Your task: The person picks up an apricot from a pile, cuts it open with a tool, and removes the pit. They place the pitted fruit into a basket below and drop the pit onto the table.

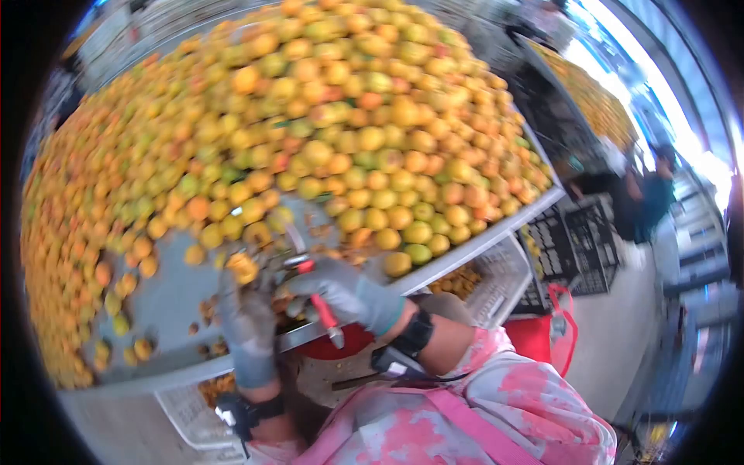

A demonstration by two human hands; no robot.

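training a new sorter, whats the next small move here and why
Probably bring the fruit in the left hand to the metal end of the red-handled tool: the right hand already holds the tool, and its metal end is near the fruit but looks apart from it.

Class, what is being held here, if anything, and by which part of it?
The right grip holds a tool by its red handle. The left grip holds a fruit at the fingertips, but blur hides exactly where.
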